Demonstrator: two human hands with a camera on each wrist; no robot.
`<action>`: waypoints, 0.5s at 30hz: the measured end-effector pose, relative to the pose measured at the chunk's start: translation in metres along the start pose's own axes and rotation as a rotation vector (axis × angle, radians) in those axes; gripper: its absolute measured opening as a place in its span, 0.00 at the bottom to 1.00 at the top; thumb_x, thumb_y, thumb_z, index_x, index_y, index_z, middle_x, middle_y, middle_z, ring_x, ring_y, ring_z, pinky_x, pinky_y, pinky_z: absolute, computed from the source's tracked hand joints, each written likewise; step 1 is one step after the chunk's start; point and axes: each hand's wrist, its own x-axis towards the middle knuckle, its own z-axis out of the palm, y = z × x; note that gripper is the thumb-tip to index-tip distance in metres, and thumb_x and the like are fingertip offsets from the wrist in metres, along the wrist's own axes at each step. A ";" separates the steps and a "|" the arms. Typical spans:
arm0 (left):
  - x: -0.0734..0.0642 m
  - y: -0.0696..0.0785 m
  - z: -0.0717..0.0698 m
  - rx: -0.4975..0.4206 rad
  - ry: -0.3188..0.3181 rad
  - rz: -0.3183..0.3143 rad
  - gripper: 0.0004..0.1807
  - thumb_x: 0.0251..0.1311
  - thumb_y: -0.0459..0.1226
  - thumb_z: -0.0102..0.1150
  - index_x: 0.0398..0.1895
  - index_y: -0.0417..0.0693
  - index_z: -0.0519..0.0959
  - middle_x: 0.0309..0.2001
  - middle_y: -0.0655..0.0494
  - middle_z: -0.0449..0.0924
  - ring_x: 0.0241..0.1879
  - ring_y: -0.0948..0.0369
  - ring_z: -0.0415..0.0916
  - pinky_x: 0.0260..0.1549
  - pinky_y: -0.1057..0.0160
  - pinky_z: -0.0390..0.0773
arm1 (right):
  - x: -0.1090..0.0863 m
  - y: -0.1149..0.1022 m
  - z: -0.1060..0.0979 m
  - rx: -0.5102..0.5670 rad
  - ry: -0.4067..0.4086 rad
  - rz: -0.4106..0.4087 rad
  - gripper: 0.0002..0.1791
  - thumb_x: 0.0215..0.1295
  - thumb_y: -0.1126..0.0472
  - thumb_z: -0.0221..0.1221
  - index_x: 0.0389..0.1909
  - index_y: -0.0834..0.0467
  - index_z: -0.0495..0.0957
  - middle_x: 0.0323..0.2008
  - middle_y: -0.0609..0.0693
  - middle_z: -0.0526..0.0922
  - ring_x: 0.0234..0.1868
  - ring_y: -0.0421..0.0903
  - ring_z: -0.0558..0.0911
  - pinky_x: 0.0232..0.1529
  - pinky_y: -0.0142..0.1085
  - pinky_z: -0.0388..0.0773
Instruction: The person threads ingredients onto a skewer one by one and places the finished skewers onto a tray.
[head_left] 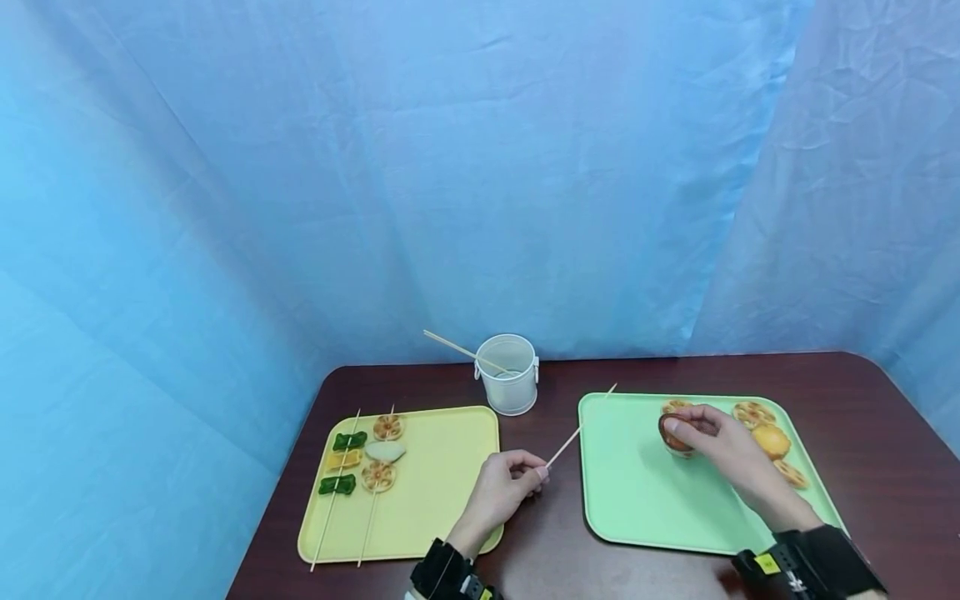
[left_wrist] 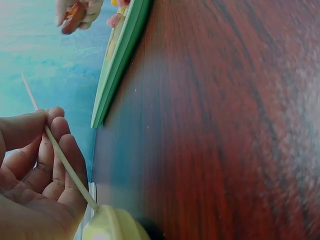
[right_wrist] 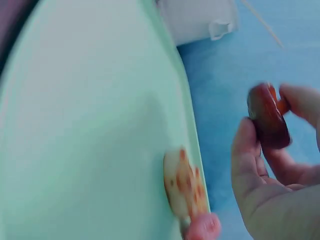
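Two-sided hold: set a steady grip before contact
At far left, note the flat yellow tray [head_left: 442,504] with two loaded wooden skewers [head_left: 337,484] laid side by side. Next, see the left hand [head_left: 504,485]: fingers bent, pinching a thin, bare wooden stick [head_left: 564,446] near its lower end. Behind, find the pale, round bucket [head_left: 512,396] with at least one spare stick [head_left: 450,342] leaning out. At right, above the flat green tray [head_left: 622,504], see the right hand [head_left: 723,442]: parted only to the width of a brown, round-capped piece [right_wrist: 267,117], gripped between thumb and fingertips, clear of the tray. For good control, probably best to pinch the stick firmly, hold the piece by its edges, and keep fingertips out of line with the point.
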 end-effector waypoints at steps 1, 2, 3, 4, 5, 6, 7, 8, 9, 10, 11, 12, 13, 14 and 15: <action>0.000 0.000 0.000 0.000 -0.003 -0.001 0.06 0.67 0.31 0.65 0.38 0.35 0.87 0.27 0.53 0.85 0.26 0.57 0.81 0.26 0.60 0.82 | 0.002 -0.001 0.001 0.053 0.003 0.015 0.38 0.74 0.39 0.58 0.67 0.67 0.68 0.55 0.56 0.81 0.48 0.39 0.81 0.47 0.39 0.81; 0.001 0.000 0.000 -0.002 -0.005 -0.001 0.06 0.67 0.31 0.65 0.39 0.35 0.87 0.27 0.54 0.85 0.26 0.57 0.81 0.26 0.60 0.83 | 0.003 -0.004 0.001 0.109 0.003 0.028 0.39 0.74 0.39 0.58 0.68 0.68 0.67 0.55 0.56 0.80 0.48 0.38 0.81 0.49 0.39 0.82; 0.001 0.001 0.000 -0.005 -0.005 -0.001 0.06 0.67 0.31 0.65 0.39 0.34 0.86 0.27 0.55 0.85 0.26 0.57 0.81 0.26 0.59 0.83 | 0.004 -0.006 0.002 0.165 0.008 0.030 0.40 0.75 0.39 0.57 0.69 0.68 0.66 0.55 0.55 0.80 0.47 0.37 0.82 0.49 0.39 0.82; 0.001 0.001 -0.001 -0.006 -0.004 0.000 0.06 0.67 0.31 0.65 0.39 0.34 0.87 0.27 0.55 0.85 0.26 0.57 0.81 0.26 0.59 0.83 | 0.005 -0.007 0.004 0.226 0.013 0.023 0.40 0.75 0.40 0.58 0.70 0.69 0.64 0.54 0.54 0.80 0.47 0.38 0.83 0.50 0.40 0.83; 0.001 0.002 -0.001 -0.012 -0.002 0.003 0.06 0.67 0.31 0.65 0.39 0.34 0.86 0.27 0.54 0.85 0.26 0.58 0.81 0.26 0.58 0.83 | 0.006 -0.009 0.005 0.296 0.014 0.012 0.39 0.75 0.42 0.58 0.70 0.69 0.64 0.52 0.53 0.80 0.47 0.39 0.84 0.50 0.40 0.84; 0.001 0.003 0.000 -0.019 0.001 0.005 0.06 0.67 0.31 0.65 0.39 0.34 0.87 0.27 0.54 0.85 0.26 0.58 0.81 0.26 0.58 0.83 | 0.007 -0.011 0.006 0.362 0.016 0.003 0.37 0.76 0.44 0.59 0.70 0.68 0.64 0.51 0.51 0.80 0.47 0.40 0.85 0.51 0.40 0.84; 0.001 0.004 0.000 -0.028 0.005 0.008 0.06 0.66 0.31 0.65 0.39 0.35 0.87 0.28 0.53 0.85 0.26 0.58 0.81 0.26 0.58 0.83 | 0.007 -0.012 0.007 0.427 0.015 -0.010 0.35 0.76 0.46 0.59 0.69 0.67 0.64 0.50 0.50 0.80 0.47 0.41 0.86 0.50 0.40 0.84; 0.001 0.004 0.001 -0.037 0.011 0.011 0.06 0.66 0.31 0.65 0.39 0.35 0.87 0.28 0.51 0.85 0.26 0.58 0.80 0.25 0.58 0.83 | 0.008 -0.014 0.009 0.481 0.016 -0.024 0.32 0.76 0.48 0.59 0.68 0.66 0.66 0.50 0.49 0.80 0.47 0.43 0.87 0.50 0.40 0.84; 0.001 0.005 0.001 -0.048 0.014 0.013 0.06 0.66 0.32 0.65 0.39 0.35 0.87 0.28 0.50 0.85 0.26 0.58 0.80 0.25 0.59 0.83 | 0.008 -0.015 0.010 0.534 0.014 -0.038 0.29 0.76 0.49 0.60 0.67 0.63 0.67 0.50 0.49 0.80 0.47 0.44 0.87 0.49 0.39 0.84; 0.000 0.006 0.002 -0.061 0.016 0.014 0.06 0.66 0.32 0.66 0.39 0.35 0.87 0.28 0.48 0.85 0.25 0.58 0.79 0.25 0.59 0.83 | 0.009 -0.016 0.012 0.581 0.010 -0.050 0.26 0.76 0.51 0.60 0.66 0.61 0.69 0.51 0.49 0.79 0.47 0.45 0.88 0.49 0.38 0.84; 0.000 0.005 0.003 -0.073 0.018 0.018 0.06 0.66 0.32 0.66 0.39 0.36 0.87 0.28 0.47 0.85 0.25 0.59 0.79 0.24 0.59 0.82 | 0.009 -0.017 0.013 0.623 0.005 -0.057 0.23 0.76 0.51 0.60 0.65 0.58 0.71 0.52 0.49 0.78 0.47 0.46 0.88 0.49 0.37 0.84; -0.002 0.005 0.004 -0.084 0.015 0.020 0.06 0.66 0.31 0.66 0.39 0.36 0.87 0.28 0.46 0.85 0.25 0.59 0.79 0.24 0.59 0.82 | 0.008 -0.018 0.015 0.656 -0.002 -0.060 0.21 0.76 0.52 0.60 0.64 0.55 0.73 0.54 0.49 0.76 0.48 0.46 0.88 0.50 0.37 0.84; -0.003 0.005 0.005 -0.087 0.010 0.022 0.06 0.66 0.32 0.66 0.39 0.36 0.87 0.28 0.45 0.85 0.24 0.60 0.78 0.23 0.60 0.82 | 0.008 -0.018 0.016 0.681 -0.010 -0.063 0.20 0.76 0.52 0.59 0.64 0.53 0.74 0.56 0.50 0.74 0.48 0.45 0.87 0.52 0.37 0.83; -0.004 0.004 0.006 -0.087 0.004 0.027 0.06 0.66 0.32 0.66 0.39 0.36 0.87 0.28 0.44 0.85 0.24 0.61 0.78 0.22 0.60 0.81 | 0.008 -0.019 0.018 0.699 -0.017 -0.068 0.20 0.77 0.52 0.58 0.65 0.51 0.75 0.59 0.51 0.71 0.50 0.45 0.87 0.54 0.38 0.82; -0.005 0.004 0.007 -0.084 -0.001 0.034 0.06 0.66 0.32 0.66 0.39 0.36 0.87 0.27 0.44 0.85 0.24 0.61 0.77 0.22 0.61 0.81 | 0.008 -0.019 0.019 0.714 -0.026 -0.068 0.20 0.77 0.52 0.58 0.66 0.50 0.74 0.61 0.52 0.68 0.51 0.44 0.86 0.56 0.39 0.81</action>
